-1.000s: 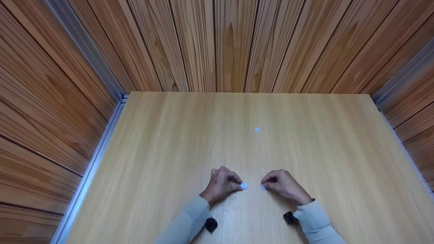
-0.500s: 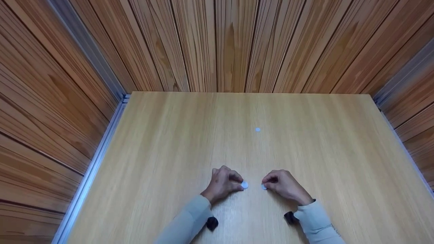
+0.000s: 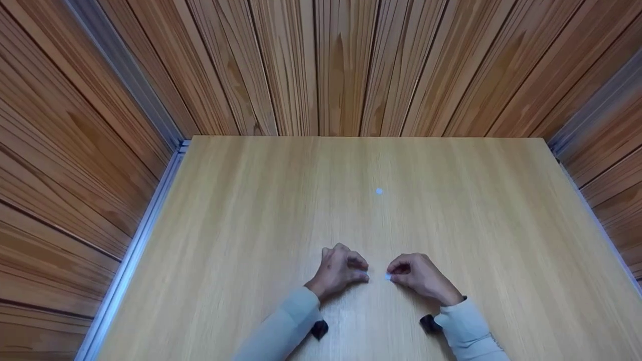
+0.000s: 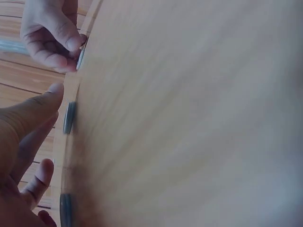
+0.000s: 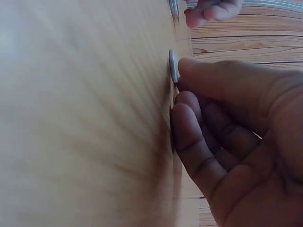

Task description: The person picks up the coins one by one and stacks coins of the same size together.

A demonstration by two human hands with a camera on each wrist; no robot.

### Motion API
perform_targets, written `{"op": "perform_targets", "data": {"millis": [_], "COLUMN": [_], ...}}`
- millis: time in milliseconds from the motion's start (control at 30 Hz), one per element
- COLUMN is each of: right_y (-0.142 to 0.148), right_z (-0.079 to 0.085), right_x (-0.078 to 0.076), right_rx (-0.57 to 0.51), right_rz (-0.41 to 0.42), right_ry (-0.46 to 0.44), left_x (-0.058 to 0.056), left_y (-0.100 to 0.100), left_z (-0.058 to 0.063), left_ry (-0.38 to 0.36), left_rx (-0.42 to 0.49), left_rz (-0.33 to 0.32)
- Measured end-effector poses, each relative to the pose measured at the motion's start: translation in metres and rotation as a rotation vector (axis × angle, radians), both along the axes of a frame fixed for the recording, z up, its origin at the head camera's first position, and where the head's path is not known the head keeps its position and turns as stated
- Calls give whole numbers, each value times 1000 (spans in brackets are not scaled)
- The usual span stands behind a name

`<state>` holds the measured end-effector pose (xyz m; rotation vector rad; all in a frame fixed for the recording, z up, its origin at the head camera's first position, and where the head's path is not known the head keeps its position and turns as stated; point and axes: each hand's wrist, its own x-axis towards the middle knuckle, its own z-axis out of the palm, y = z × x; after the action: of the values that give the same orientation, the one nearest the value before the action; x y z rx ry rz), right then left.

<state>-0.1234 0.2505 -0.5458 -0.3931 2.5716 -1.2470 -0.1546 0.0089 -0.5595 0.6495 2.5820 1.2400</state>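
Observation:
Small round flat discs, whitish from above, lie on the table. In the head view, my left hand (image 3: 338, 271) has its thumb and index finger curved about one disc, now mostly hidden. In the left wrist view, that disc (image 4: 69, 117) stands out past its spread fingertips; a second disc (image 4: 65, 210) is lower down. My right hand (image 3: 421, 277) pinches a disc (image 3: 387, 276) at the table surface. The right wrist view has the thumb against this disc (image 5: 173, 66), and a dark edge by the other fingertips. A lone disc (image 3: 379, 191) lies farther back.
The pale wooden table (image 3: 241, 210) is bordered by wood-plank walls (image 3: 341, 65) and a metal rail (image 3: 135, 245) on the left. A black device (image 3: 319, 329) sits at the left cuff and another black device (image 3: 430, 324) at the right cuff.
My left hand has shifted slightly right, and its disc, which showed past the fingertips, is now mostly covered. The right hand has barely moved, with less of its disc showing. The far disc stays put.

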Motion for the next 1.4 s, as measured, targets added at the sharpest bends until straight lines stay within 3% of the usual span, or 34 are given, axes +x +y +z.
{"op": "perform_targets", "data": {"millis": [600,1033,1400], "right_y": [-4,-4,-2], "right_z": [-2,-4,-6], "right_x": [3,7,9], "right_rx": [32,22,18], "right_rz": [-49,-85,-110], "right_ry": [15,44,48], "left_x": [3,9,8], "left_y": [29,41,46], "left_z": [3,-1,-3], "left_ry": [-8,74,27], "left_rx": [-67,-56,-28], "left_rz": [0,7,1]}}
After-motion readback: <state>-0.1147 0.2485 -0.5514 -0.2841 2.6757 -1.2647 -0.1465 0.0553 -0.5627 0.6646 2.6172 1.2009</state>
